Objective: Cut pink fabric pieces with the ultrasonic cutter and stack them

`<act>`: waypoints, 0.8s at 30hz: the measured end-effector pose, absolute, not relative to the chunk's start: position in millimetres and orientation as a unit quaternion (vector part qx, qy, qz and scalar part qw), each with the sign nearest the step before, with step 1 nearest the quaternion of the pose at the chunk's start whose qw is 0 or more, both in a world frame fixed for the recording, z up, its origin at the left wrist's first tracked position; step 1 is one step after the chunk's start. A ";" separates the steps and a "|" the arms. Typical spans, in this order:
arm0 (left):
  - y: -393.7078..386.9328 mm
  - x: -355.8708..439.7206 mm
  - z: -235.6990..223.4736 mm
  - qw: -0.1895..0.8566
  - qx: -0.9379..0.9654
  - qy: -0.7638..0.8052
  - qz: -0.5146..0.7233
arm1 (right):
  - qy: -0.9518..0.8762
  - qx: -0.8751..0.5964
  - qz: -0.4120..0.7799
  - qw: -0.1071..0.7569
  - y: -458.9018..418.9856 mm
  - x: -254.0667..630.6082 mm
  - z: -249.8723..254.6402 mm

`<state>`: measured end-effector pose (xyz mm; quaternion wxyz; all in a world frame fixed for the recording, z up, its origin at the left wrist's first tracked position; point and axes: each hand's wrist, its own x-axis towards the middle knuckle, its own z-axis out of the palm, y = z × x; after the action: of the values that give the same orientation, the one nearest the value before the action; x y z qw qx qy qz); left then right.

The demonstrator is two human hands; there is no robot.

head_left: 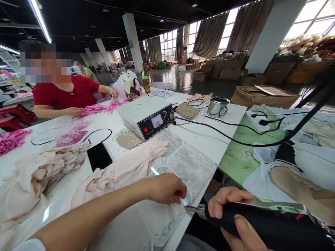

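My left hand [167,188] is closed in a pinch on the edge of a pale beige fabric piece [169,212] at the near table edge. Beneath it lies a scuffed transparent sheet [195,164]. With my right hand [232,209] I grip a thick black handheld tool [264,221] that has a pointed metal tip. That tip is right beside the cloth, close to my left fingers; whether it touches cannot be made out. Pale fabric strips [131,162] lie beyond my left forearm, and a larger stack of beige pieces [44,170] sits to the left.
A control box [154,120] with a dial stands mid-table, a black cable [235,139] arching from it to the right. Nearby are a phone [99,156] and a metal mug [218,106]. Across the table, a person in red [75,92] handles pink strips [95,109]. A green table [238,157] adjoins.
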<state>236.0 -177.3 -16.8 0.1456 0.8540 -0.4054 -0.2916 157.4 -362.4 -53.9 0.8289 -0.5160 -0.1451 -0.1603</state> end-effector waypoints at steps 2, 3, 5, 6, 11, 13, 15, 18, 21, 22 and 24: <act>-176.2 237.2 -16.1 0.137 0.854 -0.411 -0.289 | -0.151 -0.517 -0.155 0.828 -363.2 158.1 -54.6; -175.7 237.8 -15.9 0.132 0.853 -0.414 -0.288 | -0.155 -0.518 -0.151 0.827 -363.7 158.4 -55.3; -174.8 239.1 -15.5 0.124 0.853 -0.420 -0.285 | -0.164 -0.523 -0.149 0.823 -364.7 158.6 -56.7; -174.5 239.6 -15.3 0.120 0.853 -0.423 -0.283 | -0.169 -0.524 -0.149 0.821 -365.0 158.5 -57.3; -173.4 240.8 -15.7 0.113 0.853 -0.430 -0.274 | -0.169 -0.523 -0.150 0.822 -365.5 157.2 -57.3; -173.3 240.5 -16.3 0.115 0.854 -0.429 -0.272 | -0.170 -0.527 -0.154 0.819 -365.4 157.3 -55.8; -173.2 240.0 -17.0 0.119 0.854 -0.429 -0.270 | -0.171 -0.530 -0.154 0.816 -365.1 157.8 -54.5; -172.5 239.0 -18.2 0.128 0.855 -0.427 -0.267 | -0.170 -0.528 -0.147 0.819 -364.6 158.0 -54.2; -171.7 238.0 -20.5 0.132 0.857 -0.423 -0.263 | -0.164 -0.528 -0.144 0.821 -364.3 157.2 -55.3; -171.4 237.7 -21.4 0.131 0.858 -0.422 -0.261 | -0.162 -0.528 -0.143 0.821 -364.5 156.9 -55.5; -171.0 237.0 -23.1 0.129 0.860 -0.422 -0.257 | -0.161 -0.530 -0.142 0.821 -365.1 156.1 -55.4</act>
<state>237.0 -171.0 -23.1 0.1292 0.8597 -0.4224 -0.2565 156.1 -365.1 -55.4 0.8206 -0.5296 -0.1608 -0.1425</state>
